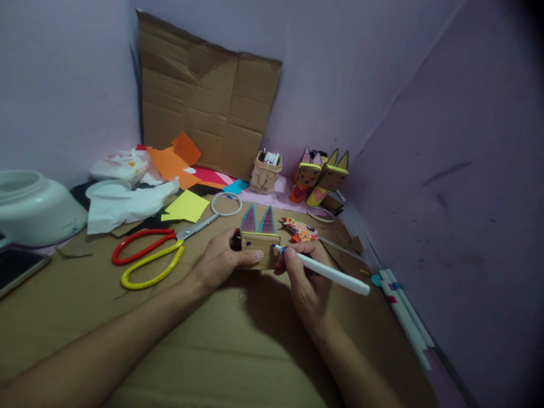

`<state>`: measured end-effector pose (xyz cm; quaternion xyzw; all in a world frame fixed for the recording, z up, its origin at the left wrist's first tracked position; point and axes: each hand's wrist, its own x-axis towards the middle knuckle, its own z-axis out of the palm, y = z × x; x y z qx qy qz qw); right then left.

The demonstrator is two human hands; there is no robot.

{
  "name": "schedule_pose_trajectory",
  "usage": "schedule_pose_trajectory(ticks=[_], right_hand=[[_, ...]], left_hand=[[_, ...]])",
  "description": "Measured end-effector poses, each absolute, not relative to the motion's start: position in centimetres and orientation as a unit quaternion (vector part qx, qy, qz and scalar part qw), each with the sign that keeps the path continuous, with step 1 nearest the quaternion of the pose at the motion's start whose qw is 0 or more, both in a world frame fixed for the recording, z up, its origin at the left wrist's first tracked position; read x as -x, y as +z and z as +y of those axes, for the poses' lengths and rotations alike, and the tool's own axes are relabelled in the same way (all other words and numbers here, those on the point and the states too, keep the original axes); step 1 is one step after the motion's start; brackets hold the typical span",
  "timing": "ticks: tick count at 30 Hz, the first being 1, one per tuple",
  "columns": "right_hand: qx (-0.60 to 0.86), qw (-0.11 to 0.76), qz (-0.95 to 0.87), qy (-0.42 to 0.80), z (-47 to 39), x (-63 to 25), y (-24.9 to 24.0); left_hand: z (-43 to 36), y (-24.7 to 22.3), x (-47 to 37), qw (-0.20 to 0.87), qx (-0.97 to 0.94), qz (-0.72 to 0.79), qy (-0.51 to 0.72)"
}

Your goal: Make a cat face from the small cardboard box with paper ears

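Eared box: small cardboard box [260,242] with two purple, blue-edged pointed ears and a yellow top edge, upright between the hands; a dark blue dot on the left of its front. Landmark for all places below.
Left hand: [223,258] curled round the left side of the box, thumb laid across its front.
Right hand: [308,277] at the right of the box, fingers closed on a white marker [335,273], blue tip at the right of the front; contact cannot be told for certain.
Work surface: brown cardboard sheet [204,351], under and in front of the box, faint crease lines, shadow near the hands.
Left of box: red-and-yellow-handled scissors [183,234]; farther out, pale rounded pot [46,209] and phone [21,272] at the frame edge.
Behind-left of box: yellow paper [187,206], crumpled white paper [127,208], orange paper [174,161].
Just behind box: white ring [226,215].
Behind box: brown marker holder [266,173], creased cardboard panel [204,90] leaning on the wall.
Behind-right of box: two eared cardboard figures, one orange-bodied [306,175], one yellow-bodied [334,178].
Right of box: floral-patterned cutout [302,229]; farther off, white markers [406,317] along the wall.
Room: lilac wall [361,56] behind and right of the box, scuffed on the right; dim light.
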<state>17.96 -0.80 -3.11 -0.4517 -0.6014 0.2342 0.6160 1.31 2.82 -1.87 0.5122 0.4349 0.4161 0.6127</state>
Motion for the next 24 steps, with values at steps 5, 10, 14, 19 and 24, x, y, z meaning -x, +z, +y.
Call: schedule_pose_trajectory(ticks=[5,10,14,19,24], right_hand=[[0.453,0.619,-0.602,0.222,-0.79,-18.09,-3.38],[0.46,0.613,-0.605,0.218,-0.82,-18.05,-3.39],[0.462,0.608,-0.608,0.216,-0.86,-18.08,-3.36],[0.471,0.602,-0.61,0.207,-0.87,-18.19,-3.55],[0.475,0.599,-0.61,0.208,-0.88,-18.14,-3.44]], left_hand=[[2.75,-1.76,-1.36,0.612,-0.511,0.435,0.418],[2.85,-1.99,-1.36,0.613,-0.511,0.434,0.418],[2.88,-2.03,-1.35,0.613,-0.512,0.431,0.419],[2.87,-1.96,-1.37,0.609,-0.511,0.439,0.419],[2.87,-1.93,-1.37,0.609,-0.507,0.443,0.419]])
